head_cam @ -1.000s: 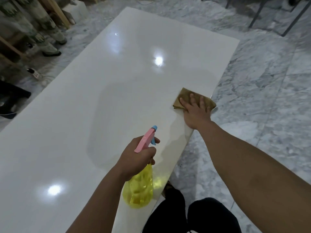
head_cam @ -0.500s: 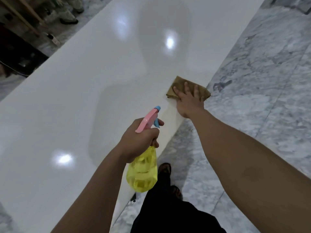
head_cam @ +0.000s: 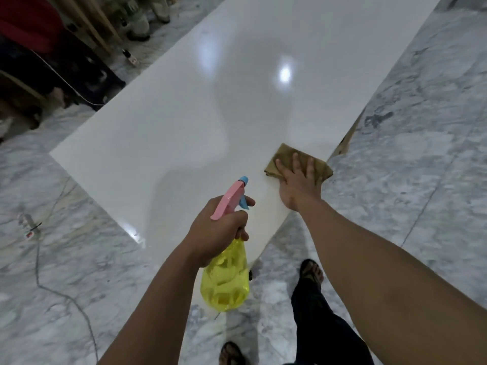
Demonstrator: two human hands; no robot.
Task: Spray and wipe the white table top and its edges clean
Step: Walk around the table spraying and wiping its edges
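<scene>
A long glossy white table top point(head_cam: 237, 101) runs away from me. My right hand point(head_cam: 299, 181) lies flat, fingers spread, on a brown cloth point(head_cam: 283, 158) at the table's right edge, near the close corner. My left hand point(head_cam: 220, 229) grips the neck of a yellow spray bottle point(head_cam: 225, 283) with a pink head and blue nozzle, held above the near corner, nozzle pointing toward the table. One finger rests by the blue trigger.
Grey marble floor point(head_cam: 421, 154) surrounds the table. A power strip point(head_cam: 29, 227) with its cable lies on the floor at left. Dark furniture and wooden legs point(head_cam: 39, 61) stand at the far left. My sandalled feet point(head_cam: 311, 272) are by the near corner.
I have stepped back along the table's right edge toward the near corner, which has come into view. My right hand slid the cloth along that edge; the bottle stays held.
</scene>
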